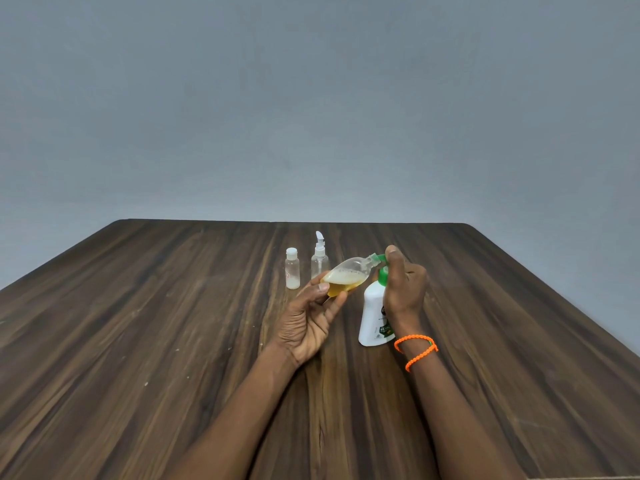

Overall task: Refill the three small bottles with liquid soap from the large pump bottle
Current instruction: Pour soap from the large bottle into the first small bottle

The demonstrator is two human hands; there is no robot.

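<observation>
We hold the oval bottle (346, 277) in our L hand (309, 318) — thumb on its near side, fingers curled under, bottle tilted almost flat, neck pointing R. Amber soap pools in its lower half w/ bubbles on top. Its open neck meets the green spout of the pump bottle (372, 318), which stands upright on the table (138, 341). Our R hand (403, 289) wraps the pump head, thumb up over the top; fingers are curled round it. An orange band (415, 349) sits on the R wrist. Behind the oval bottle stand a capped vial (292, 268) and a spray bottle (319, 256) — side by side, both upright, apart from both hands.
</observation>
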